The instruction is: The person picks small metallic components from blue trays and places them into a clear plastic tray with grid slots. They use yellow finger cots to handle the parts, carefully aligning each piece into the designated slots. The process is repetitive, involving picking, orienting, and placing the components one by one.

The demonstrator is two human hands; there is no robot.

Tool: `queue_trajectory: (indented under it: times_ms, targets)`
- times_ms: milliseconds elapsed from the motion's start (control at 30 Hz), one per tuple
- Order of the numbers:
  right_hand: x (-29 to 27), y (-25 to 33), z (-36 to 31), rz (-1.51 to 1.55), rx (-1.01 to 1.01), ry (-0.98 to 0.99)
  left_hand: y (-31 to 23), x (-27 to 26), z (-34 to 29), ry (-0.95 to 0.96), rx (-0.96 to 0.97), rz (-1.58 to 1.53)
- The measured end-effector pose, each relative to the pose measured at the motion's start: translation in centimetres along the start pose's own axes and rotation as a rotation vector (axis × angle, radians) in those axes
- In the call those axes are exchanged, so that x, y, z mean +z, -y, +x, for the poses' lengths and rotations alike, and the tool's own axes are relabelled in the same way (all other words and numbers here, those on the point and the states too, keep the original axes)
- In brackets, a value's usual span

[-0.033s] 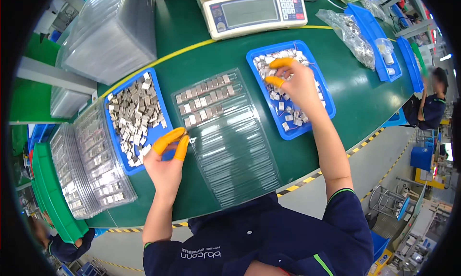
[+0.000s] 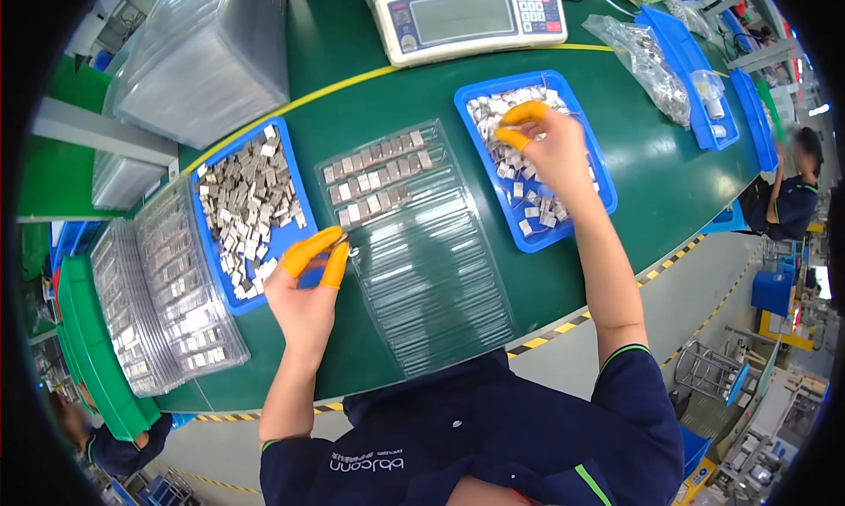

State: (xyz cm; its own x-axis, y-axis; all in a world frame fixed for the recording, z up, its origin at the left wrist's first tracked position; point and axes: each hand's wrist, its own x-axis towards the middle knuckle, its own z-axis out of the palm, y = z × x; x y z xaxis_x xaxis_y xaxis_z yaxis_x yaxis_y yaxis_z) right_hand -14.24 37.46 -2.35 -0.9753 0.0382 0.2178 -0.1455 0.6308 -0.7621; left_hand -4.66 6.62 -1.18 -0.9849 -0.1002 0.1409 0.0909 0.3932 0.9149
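My left hand (image 2: 304,286), in orange finger cots, pinches a small silvery part (image 2: 344,238) at the left edge of a clear ribbed plastic tray (image 2: 431,286). The tray's far slots hold three rows of small silver-and-white rectangular parts (image 2: 371,182). Over the right blue bin (image 2: 531,243), my right hand (image 2: 550,145) has its cot-covered thumb and finger drawn together in a pinch; what lies between them is too small to tell. White parts with thin wires (image 2: 537,209) fill that bin. Beside my left hand, another blue bin (image 2: 297,176) holds silver rectangular parts (image 2: 251,202).
A digital scale (image 2: 466,22) stands behind the trays. Stacked clear trays (image 2: 202,75) are at the far left, with filled trays (image 2: 176,304) nearer. A green bin (image 2: 92,348) sits at the left edge. A bag of parts (image 2: 647,66) lies at the right; co-workers are at both sides.
My right thumb and finger have come closer together over the right bin, and the hand has shifted slightly right. My left hand stays at the tray's edge, still pinching.
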Motion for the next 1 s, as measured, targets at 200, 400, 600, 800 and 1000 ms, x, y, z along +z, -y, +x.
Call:
queue_trajectory:
  times_ms: [200,400,600,800,1000]
  targets:
    - [0.4,3.2,-0.8,0.274,-0.067,-0.137,-1.1,1.0,0.0,0.122,0.261,0.178]
    - [2.3,5.6,-1.9,0.351,-0.210,-0.014,-0.7,1.8,0.2,0.099,0.294,0.117]
    - [2.7,6.6,-2.5,0.515,0.148,0.285,0.1,1.4,-0.3,0.092,0.194,0.096]
    - [2.7,6.8,-3.4,0.526,0.205,0.286,1.1,1.6,-0.8,0.078,0.212,0.079]
    - [4.2,6.2,-4.0,0.623,0.159,0.208,1.4,2.1,-0.8,0.073,0.046,-0.118]
